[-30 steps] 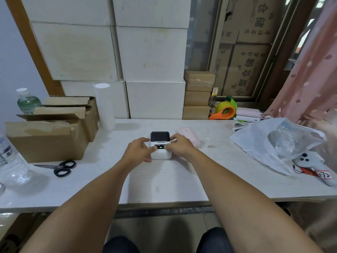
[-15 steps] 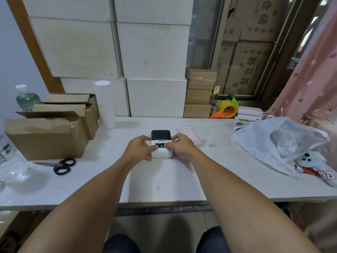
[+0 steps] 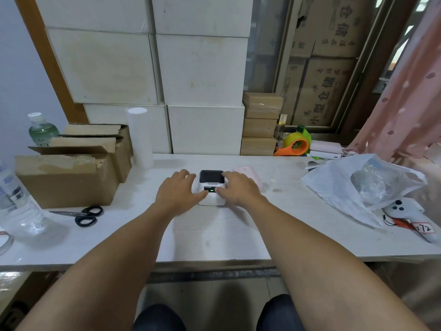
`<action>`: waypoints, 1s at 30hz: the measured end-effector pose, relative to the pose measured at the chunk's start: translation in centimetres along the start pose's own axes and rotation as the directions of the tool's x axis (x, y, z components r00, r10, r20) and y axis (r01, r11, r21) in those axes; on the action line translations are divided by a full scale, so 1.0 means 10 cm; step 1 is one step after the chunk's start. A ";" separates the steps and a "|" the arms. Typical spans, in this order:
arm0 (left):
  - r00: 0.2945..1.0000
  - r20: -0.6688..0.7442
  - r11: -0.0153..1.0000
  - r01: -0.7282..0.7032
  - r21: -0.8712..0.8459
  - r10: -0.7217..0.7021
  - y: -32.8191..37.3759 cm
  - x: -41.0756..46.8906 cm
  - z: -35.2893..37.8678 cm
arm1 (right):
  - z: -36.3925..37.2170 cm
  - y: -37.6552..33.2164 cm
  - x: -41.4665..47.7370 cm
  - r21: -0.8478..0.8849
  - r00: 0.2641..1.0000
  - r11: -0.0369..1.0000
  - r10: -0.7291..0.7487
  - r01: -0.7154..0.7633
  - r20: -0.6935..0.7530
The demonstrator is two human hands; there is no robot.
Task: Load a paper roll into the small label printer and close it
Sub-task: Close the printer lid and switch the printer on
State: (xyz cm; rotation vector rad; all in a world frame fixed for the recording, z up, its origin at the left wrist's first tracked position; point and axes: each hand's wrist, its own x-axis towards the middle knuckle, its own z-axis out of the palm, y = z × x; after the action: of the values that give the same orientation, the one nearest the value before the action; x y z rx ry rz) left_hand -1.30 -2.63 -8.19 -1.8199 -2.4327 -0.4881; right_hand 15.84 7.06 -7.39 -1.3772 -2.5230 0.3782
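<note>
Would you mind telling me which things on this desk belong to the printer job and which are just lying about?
For the job:
- label printer, lid down, green light on
- left hand and right hand resting on its sides
- tall white paper roll

Lying about:
- scissors
- tape dispenser
- plastic bag
- cardboard boxes
- water bottles

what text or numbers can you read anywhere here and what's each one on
"72", after a small mark, handwritten: white tag at the table's right edge, beside the white controller.
"小型仓储", running sideways: brown carton behind the glass.
"仓": upper carton; its other characters are too blurred.
Label printer: small print by the green light, too small to read.
Green bottle label: blurred, unreadable.
</note>
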 end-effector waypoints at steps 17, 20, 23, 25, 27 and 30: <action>1.000 -0.004 0.975 -0.007 0.222 0.008 0.01 0.22 -0.68 | -0.64 -0.17 -0.01 -0.289 0.996 0.957 -0.023 -0.005 -0.092; 1.000 -0.010 0.975 -0.001 0.224 0.003 -0.01 0.22 -0.77 | -0.73 -0.14 -0.04 -0.277 0.995 0.961 -0.006 -0.023 -0.101; 1.000 -0.016 0.975 0.017 0.221 -0.014 -0.04 0.22 -0.83 | -0.81 -0.13 -0.05 -0.270 0.993 0.963 -0.013 -0.020 -0.118; 1.000 -0.015 0.978 0.029 0.209 -0.027 -0.05 0.19 -0.85 | -0.83 -0.14 -0.06 -0.257 0.993 0.966 -0.015 -0.017 -0.121; 0.999 -0.018 0.977 0.031 0.211 -0.028 -0.05 0.16 -0.85 | -0.82 -0.16 -0.08 -0.253 0.993 0.967 -0.017 -0.013 -0.117; 0.999 0.000 0.977 0.034 0.210 -0.035 -0.07 0.13 -0.82 | -0.77 -0.19 -0.12 -0.248 0.996 0.969 -0.025 0.003 -0.089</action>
State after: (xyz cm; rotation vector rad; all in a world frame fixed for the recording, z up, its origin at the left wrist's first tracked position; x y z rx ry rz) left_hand -3.49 -4.00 -0.24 -1.6974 -2.4163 -0.2195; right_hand 17.57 5.86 0.36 -1.4243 -2.5697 -0.0054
